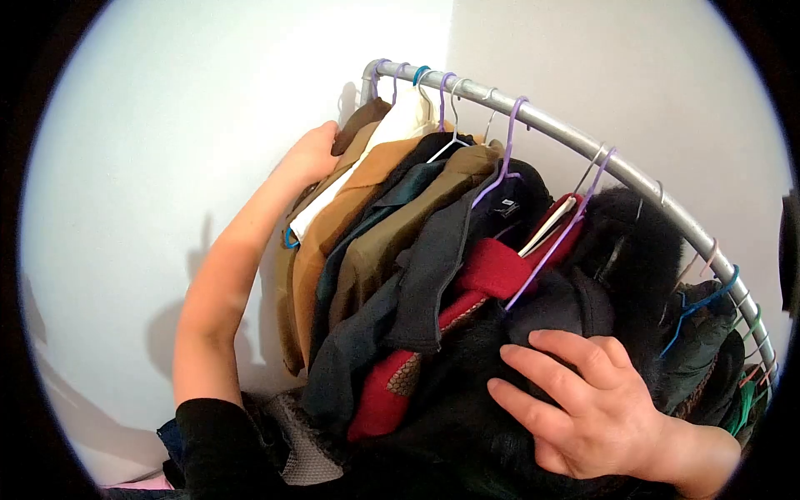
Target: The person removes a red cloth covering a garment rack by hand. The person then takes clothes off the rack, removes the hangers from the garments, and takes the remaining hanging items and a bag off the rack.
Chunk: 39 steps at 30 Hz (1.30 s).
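Note:
My left hand (315,154) reaches to the far end of the clothes rail (542,121) and touches the brown garment (362,125) hanging there. Its fingers are hidden by that garment. Low on the right, my right hand (587,404) lies with fingers spread against a black furry coat (629,242) and dark cloth. Between my hands hang a white garment (404,112), a tan coat (333,221), an olive jacket (379,237), a dark grey jacket (429,267) and a red garment (496,267) on a hanger.
Purple hangers (508,167) and wire ones hook over the rail. A blue hanger (696,304) and a dark green garment (704,333) crowd the near right end. A pale wall (167,125) stands close behind on the left. Grey textured cloth (304,442) lies below.

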{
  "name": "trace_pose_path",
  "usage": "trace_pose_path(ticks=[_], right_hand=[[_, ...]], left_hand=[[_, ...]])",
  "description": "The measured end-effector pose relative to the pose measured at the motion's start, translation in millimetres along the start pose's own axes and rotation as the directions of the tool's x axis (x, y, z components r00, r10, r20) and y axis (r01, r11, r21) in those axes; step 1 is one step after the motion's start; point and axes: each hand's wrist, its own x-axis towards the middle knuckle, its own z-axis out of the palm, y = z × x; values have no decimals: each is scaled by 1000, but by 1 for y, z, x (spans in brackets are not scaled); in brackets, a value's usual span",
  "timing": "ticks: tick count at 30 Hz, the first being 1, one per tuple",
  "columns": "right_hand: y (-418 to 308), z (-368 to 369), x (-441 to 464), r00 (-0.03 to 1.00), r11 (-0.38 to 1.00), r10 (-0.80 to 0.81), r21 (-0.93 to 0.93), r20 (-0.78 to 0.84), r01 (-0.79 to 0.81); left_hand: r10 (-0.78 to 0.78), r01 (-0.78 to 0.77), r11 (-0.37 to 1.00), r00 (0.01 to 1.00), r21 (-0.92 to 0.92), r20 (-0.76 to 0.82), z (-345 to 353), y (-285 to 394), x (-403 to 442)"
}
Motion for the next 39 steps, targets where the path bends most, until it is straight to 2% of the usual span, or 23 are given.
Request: trace_pose_path(ticks=[4,6,7,11,15,16,17,20,24,28,29,33,35,36,38,39], right_hand=[[2,4,-2,1000,1000,4,-6,-17,-4],[2,3,-3,999,1000,-1,18,-39,1],[3,1,-3,1000,1000,0,12,-14,1],[2,-2,-2,999,1000,10,10,30,-10],[5,2,-5,999,1000,-8,3,33,8],[6,5,-5,1000,1000,-16,10,-10,16],[7,7,-5,998,1000,-21,17,-53,22],[4,1,-1,1000,1000,-20,-21,-3,19],[5,4,-3,1000,1000,-18,-2,-2,18],[9,8,-2,1000,1000,3,30,-16,-3],[9,9,-3,999,999,12,48,-31,-10],[8,10,-6,999,998,24,61,-32,-22],[7,8,-6,1000,1000,5,-20,-9,-5],[7,8,-7,1000,1000,5,-14,-8,-5],[6,7,-8,1000,1000,12,-11,-5,-12],[6,8,-8,1000,1000,10,-10,-8,-10]], left_hand=[[-38,40,989,999,142,-21,20,-9,10],[-39,34,997,996,-67,-83,29,-10,9],[-92,86,993,993,-80,-80,28,-5,8],[-105,89,992,978,-94,-183,15,12,-5],[-150,115,981,962,-158,-230,-9,31,-7],[-152,111,979,956,-172,-250,-12,32,-6],[-148,121,986,950,-114,-275,-13,28,-1],[-137,100,984,954,-148,-268,-15,18,3],[-76,54,995,947,-80,-313,-24,31,4],[20,-58,995,924,-87,-382,-34,32,6],[-8,-13,998,940,-59,-341,-41,34,4],[54,-37,998,932,54,-359,-39,22,2],[-9,-5,999,947,-44,-321,-40,26,-10],[-11,-2,999,949,-41,-316,-37,23,-14],[-34,-18,983,959,-181,-283,-27,13,-21],[-42,-1,987,964,-162,-263,-25,10,-23]])
